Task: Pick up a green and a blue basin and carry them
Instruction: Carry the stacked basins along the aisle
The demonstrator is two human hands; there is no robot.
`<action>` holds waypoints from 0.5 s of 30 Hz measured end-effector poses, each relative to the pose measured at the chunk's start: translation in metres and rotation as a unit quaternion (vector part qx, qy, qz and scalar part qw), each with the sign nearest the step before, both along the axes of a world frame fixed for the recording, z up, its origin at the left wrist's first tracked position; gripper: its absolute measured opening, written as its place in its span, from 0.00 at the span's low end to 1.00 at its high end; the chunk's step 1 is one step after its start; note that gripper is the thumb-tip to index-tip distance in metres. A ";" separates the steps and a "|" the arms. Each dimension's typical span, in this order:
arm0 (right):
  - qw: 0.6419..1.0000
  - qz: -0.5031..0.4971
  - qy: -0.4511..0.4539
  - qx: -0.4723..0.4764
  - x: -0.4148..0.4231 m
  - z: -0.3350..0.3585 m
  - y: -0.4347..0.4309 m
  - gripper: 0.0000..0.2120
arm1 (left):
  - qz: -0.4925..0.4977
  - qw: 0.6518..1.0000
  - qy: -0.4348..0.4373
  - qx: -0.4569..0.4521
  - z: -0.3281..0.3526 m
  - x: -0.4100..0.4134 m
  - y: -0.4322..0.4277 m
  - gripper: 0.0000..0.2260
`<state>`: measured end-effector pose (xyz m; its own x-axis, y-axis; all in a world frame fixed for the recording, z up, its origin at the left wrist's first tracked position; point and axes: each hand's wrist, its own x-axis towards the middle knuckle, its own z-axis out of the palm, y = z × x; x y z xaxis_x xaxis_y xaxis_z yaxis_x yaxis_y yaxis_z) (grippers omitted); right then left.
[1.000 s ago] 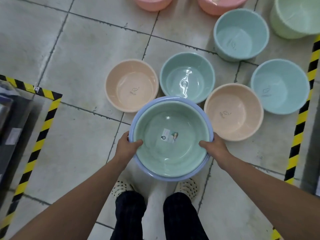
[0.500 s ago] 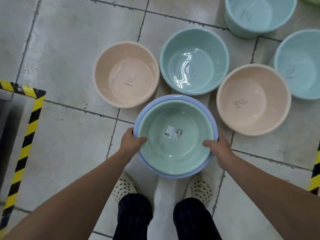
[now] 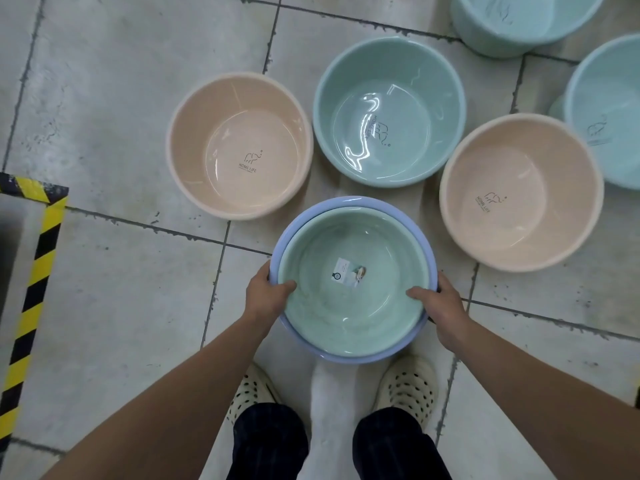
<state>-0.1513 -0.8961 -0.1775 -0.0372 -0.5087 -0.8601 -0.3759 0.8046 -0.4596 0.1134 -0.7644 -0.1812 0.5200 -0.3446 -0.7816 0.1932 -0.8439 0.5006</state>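
– in the lower middle of the head view, the green basin [image 3: 346,306] is seen nested inside the blue basin [image 3: 349,201], and the pair is held above the tiled floor [image 3: 104,98], over the shoes [image 3: 408,386].
– how are the hands set?
– the left hand [image 3: 268,292] is clamped on the left of the rims and the right hand [image 3: 438,306] on the right. each thumb is hooked over into the green basin, while the other fingers are hidden beneath.
– and the handling?
– thin, stiff plastic is suggested, so little weight is to be expected. the glossy walls may be slippery, so both rims are best pinched together at opposite sides, lest the inner basin be shifted. the peach basin [image 3: 239,147] at upper left and the teal basin [image 3: 388,112] above are seen on the floor, just clear of the pair.
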 end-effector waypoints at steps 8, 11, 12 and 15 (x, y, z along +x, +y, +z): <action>0.999 0.041 -0.007 0.001 0.007 0.011 -0.011 0.15 | -0.007 0.999 0.039 0.016 0.000 0.012 -0.010 0.21; 0.999 0.048 -0.008 -0.005 0.014 0.031 -0.016 0.15 | 0.014 0.999 0.047 0.010 0.018 0.018 -0.012 0.16; 0.999 0.041 -0.003 -0.004 0.017 0.040 -0.018 0.14 | 0.024 0.999 0.047 0.010 0.027 0.020 -0.012 0.14; 1.000 0.027 0.003 -0.007 0.027 0.070 -0.025 0.12 | 0.031 0.998 0.047 0.006 0.060 0.030 -0.010 0.13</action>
<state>-0.1239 -0.9211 -0.1073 -0.0141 -0.5222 -0.8527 -0.4208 0.7767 -0.4687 0.1434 -0.7739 -0.1210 0.4644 -0.3054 -0.8313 0.2900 -0.8345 0.4685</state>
